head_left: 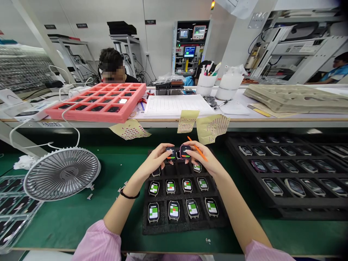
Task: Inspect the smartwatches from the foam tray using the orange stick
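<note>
My left hand [160, 155] is closed around a smartwatch [170, 153] with a lit dark screen, its thumb on the glass. In my right hand [202, 156] is a second smartwatch [185, 151] with a purplish case, thumb also on the screen. An orange pen-like stick [198, 148] is tucked between the fingers of that hand. Both watches are held side by side above a black foam tray [160, 226]. Rows of strapless watches with lit green-and-white screens, such as a front-row watch [173, 210], sit in its pockets. My hands partly hide the tray's back rows.
A grey round fan [63, 174] stands at left, beside clear trays [16, 214]. Another black tray [288, 172] of watches lies at right. Above the green bench, a shelf holds a pink foam tray [103, 114], papers [174, 105] and a grey pulp tray [296, 99]. People sit beyond.
</note>
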Tool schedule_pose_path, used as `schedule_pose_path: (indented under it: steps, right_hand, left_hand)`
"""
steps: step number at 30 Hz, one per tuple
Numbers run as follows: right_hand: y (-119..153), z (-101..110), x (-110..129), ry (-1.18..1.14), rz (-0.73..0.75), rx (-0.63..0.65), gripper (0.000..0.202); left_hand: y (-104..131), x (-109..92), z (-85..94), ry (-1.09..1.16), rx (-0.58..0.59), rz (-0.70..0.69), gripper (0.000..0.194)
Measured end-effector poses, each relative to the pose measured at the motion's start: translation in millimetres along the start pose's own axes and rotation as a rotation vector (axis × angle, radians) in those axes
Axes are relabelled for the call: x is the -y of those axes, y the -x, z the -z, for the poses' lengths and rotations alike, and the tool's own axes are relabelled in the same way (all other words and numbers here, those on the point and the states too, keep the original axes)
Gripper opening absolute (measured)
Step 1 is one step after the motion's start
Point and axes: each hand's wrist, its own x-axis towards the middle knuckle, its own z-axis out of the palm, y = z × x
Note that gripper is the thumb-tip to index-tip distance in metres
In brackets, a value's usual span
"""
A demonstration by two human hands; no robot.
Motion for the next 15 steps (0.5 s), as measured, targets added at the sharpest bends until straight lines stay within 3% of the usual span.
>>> schedule_pose_path:
  steps: [5, 11, 15]
  right_hand:
    - [5, 6, 3, -0.125, -0.032, 0.110, 0.049]
    - [6, 16, -6, -0.437, 0.104, 0.282, 0.052]
    - [8, 17, -3, -0.414, 0.108, 0.251, 0.052]
  left_hand:
    - [11, -12, 5.3, 0.092, 0.141, -0.068, 0.057]
    - [16, -12, 7.7, 0.496, 0.346, -0.145, 0.061]
    - [16, -13, 3.1, 0.383, 0.252, -0.154, 0.061]
